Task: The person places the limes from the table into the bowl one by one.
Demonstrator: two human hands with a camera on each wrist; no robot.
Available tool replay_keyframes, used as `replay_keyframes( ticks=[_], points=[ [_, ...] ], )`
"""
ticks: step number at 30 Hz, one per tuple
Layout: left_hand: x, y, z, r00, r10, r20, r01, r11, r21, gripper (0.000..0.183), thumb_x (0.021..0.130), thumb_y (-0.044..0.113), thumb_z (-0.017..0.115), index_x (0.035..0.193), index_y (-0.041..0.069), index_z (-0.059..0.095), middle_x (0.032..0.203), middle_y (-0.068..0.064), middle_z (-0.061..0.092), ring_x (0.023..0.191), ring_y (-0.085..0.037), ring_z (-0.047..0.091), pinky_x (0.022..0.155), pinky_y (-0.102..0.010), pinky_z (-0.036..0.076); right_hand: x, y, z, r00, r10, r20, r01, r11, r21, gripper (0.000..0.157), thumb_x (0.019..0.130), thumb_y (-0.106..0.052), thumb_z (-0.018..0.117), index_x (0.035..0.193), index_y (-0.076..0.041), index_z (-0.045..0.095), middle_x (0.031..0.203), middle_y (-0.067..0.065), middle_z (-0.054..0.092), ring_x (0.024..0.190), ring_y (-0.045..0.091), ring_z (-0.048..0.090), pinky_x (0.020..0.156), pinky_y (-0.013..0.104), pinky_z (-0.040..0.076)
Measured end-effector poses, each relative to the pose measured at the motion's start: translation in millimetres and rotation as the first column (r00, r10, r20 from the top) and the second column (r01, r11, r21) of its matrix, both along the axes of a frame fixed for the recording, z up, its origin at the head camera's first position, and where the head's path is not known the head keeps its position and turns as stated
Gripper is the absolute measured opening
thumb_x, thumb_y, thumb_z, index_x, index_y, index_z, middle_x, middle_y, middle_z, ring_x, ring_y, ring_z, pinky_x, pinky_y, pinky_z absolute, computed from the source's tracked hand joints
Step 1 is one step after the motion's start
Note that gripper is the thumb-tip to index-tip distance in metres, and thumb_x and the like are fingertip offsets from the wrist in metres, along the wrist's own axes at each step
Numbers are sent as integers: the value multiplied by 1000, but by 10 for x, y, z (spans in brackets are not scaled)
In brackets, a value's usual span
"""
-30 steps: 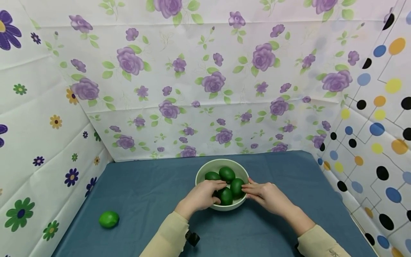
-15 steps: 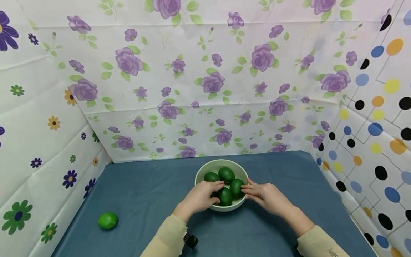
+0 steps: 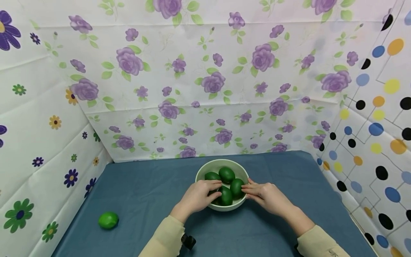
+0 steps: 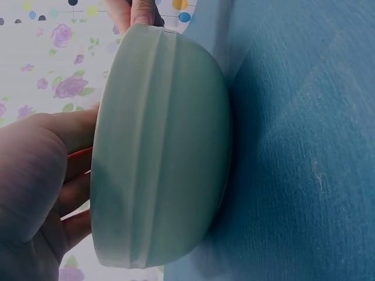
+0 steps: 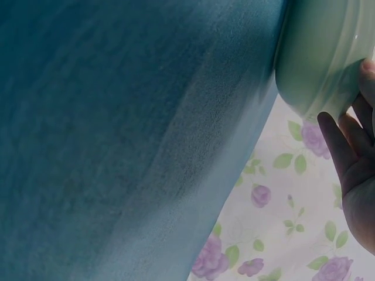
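Note:
A pale green bowl point(image 3: 223, 208) stands on the blue cloth and holds several smooth, dark green oval fruits point(image 3: 226, 175). My left hand point(image 3: 197, 196) reaches over its left rim, fingers extended above the fruits and thumb by the front one. Part of another dark fruit shows beneath that hand. At the right rim, my right hand point(image 3: 268, 196) holds the bowl, fingers over the edge and thumb point(image 5: 368, 65) against the outer wall. The left wrist view shows the bowl's side point(image 4: 158, 152), with the left fingers point(image 4: 76, 193) partly hidden behind the rim.
A brighter green lime point(image 3: 108, 220) lies alone at the left of the blue cloth point(image 3: 154, 192). A rose-patterned sheet point(image 3: 192, 89) hangs behind the table, with a flowered sheet at left and a dotted one point(image 3: 369, 142) at right. A small black device point(image 3: 188, 241) sits at the left wrist.
My left hand has shifted slightly left, and its thumb has risen along the front fruit. The right hand stays at the rim. The bowl and the lone lime have not moved.

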State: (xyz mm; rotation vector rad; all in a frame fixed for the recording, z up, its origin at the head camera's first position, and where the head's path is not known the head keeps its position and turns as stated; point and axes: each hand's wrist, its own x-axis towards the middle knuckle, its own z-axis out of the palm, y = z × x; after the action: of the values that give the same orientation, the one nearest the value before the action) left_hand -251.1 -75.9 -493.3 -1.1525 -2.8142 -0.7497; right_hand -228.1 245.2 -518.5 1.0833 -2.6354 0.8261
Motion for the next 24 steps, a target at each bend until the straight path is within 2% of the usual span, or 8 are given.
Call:
replay_keyframes(
  ticks=[3,7,11,18,24],
  points=[
    [14,-15,8,1000,7,-31,-6,1000,29,39,107,31,71,142,14,73,145,-2,68,110,-15,74,76,-28,61,3,2,0,1000,-6,3,6,1000,3,34,103,-22,75,135,-14,77,139,5,71,137,35,59,91,43,64],
    [38,-33,12,996,23,-83,-18,998,53,34,106,29,72,138,17,76,140,0,71,120,-17,71,91,-36,63,-1,8,-13,1000,-9,2,9,1000,5,34,103,-22,75,136,-14,77,138,4,71,137,34,59,91,42,64],
    [42,-55,-2,991,30,-128,-20,997,79,30,105,26,74,133,18,79,134,2,74,122,-17,71,97,-40,62,-7,9,-22,1000,-5,-10,5,1000,-2,34,102,-21,76,136,-14,77,137,5,72,136,35,60,89,41,65],
    [47,-83,-35,987,46,-157,-25,990,136,25,103,22,77,127,15,82,123,4,78,116,-15,73,93,-38,63,-1,5,-15,1000,-8,-19,7,1000,-12,34,102,-21,77,135,-14,78,136,5,73,136,35,60,92,45,64],
    [47,-94,-58,986,53,-160,-31,989,142,23,103,23,77,125,17,83,121,6,78,114,-13,73,94,-37,63,-5,-10,-16,1000,-1,-17,0,1000,-21,34,102,-21,77,135,-13,78,136,6,73,137,36,59,93,47,63]
  ],
)
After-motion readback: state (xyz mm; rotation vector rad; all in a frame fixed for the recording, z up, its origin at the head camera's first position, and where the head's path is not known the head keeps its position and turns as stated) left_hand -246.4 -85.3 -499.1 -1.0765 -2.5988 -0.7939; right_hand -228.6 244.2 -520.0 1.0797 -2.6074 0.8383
